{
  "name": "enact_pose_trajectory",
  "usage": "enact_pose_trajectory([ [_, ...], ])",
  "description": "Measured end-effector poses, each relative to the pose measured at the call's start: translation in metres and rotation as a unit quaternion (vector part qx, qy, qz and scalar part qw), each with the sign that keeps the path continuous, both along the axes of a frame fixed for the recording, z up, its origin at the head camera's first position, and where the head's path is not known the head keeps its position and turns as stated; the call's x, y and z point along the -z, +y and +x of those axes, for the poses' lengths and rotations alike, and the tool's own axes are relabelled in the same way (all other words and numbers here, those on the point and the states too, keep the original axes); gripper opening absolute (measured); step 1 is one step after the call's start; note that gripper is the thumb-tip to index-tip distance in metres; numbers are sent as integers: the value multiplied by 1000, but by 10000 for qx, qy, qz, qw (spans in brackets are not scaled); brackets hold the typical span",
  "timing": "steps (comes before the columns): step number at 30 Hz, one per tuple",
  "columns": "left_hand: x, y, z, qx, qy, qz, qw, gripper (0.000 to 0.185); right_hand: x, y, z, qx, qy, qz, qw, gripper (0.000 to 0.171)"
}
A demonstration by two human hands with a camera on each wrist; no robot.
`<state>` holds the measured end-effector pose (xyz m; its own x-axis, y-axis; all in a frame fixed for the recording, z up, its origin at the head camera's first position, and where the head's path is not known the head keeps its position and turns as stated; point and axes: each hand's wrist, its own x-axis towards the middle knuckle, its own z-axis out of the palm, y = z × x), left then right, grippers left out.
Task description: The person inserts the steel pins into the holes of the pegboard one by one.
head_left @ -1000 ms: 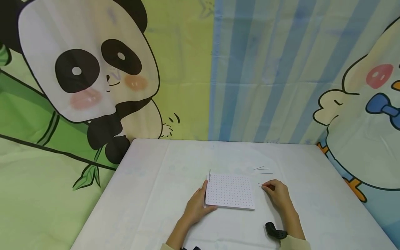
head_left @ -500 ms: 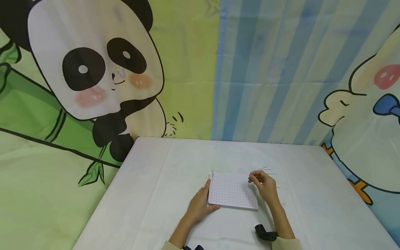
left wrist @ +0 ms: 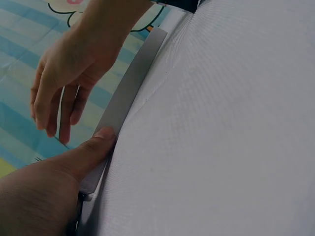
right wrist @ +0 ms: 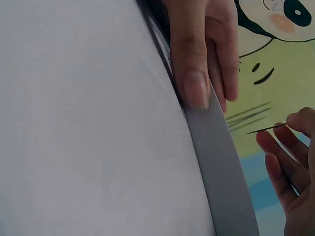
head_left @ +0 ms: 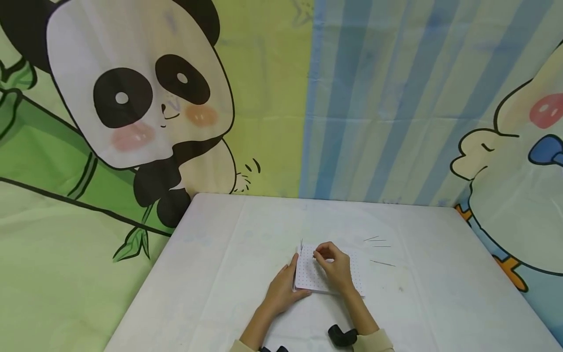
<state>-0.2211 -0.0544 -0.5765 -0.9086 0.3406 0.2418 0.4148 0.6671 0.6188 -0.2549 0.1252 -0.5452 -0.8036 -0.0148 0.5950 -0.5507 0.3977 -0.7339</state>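
Note:
A white board (head_left: 347, 278) dotted with small holes lies flat on the table. My left hand (head_left: 290, 274) grips its left edge, with the thumb (left wrist: 93, 147) pressed against the board's side (left wrist: 129, 93). My right hand (head_left: 317, 254) hovers over the board's far left part and pinches a thin metal pin (right wrist: 266, 129) between thumb and fingers. Two or three pins (head_left: 301, 244) stand upright at the board's far left corner. In the right wrist view my left thumb (right wrist: 197, 86) lies along the board's edge (right wrist: 221, 167).
Loose pins (head_left: 376, 240) lie on the white tablecloth (head_left: 220, 274) right of the board, and one more pin (head_left: 382, 263) lies nearer. Cartoon curtains (head_left: 264, 98) hang close behind the table. A black wrist strap (head_left: 343, 336) sits on my right forearm.
My right hand picked a pin from the table right of the board and carried it left across the board to near the far left corner. The left hand stayed on the edge.

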Motion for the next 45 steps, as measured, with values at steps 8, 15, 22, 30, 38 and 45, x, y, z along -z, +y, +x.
enact_pose_trajectory([
  [8, 1, -1, -1, 110, 197, 37, 9997, 102, 8, -26, -7, -75, -199, 9, 9998, 8],
  [15, 1, -2, -1, 117, 292, 13, 9995, 103, 11, -33, -9, 52, -291, 152, 9994, 7],
  [22, 2, -2, 0, 107, 235, 40, 9997, 103, 17, -32, -11, -9, -116, 345, 9993, 8],
  [30, 2, -3, 0, 108, 230, 25, 9997, 102, 20, -34, -14, -90, -79, 412, 9991, 9],
  [38, 3, -4, -2, 108, 219, -31, 9997, 102, 21, -35, -16, -5, 81, 505, 9987, 10],
  [45, 4, -2, 0, 154, 163, 105, 9997, 102, 21, -32, -13, 122, -152, 494, 9986, 13],
])
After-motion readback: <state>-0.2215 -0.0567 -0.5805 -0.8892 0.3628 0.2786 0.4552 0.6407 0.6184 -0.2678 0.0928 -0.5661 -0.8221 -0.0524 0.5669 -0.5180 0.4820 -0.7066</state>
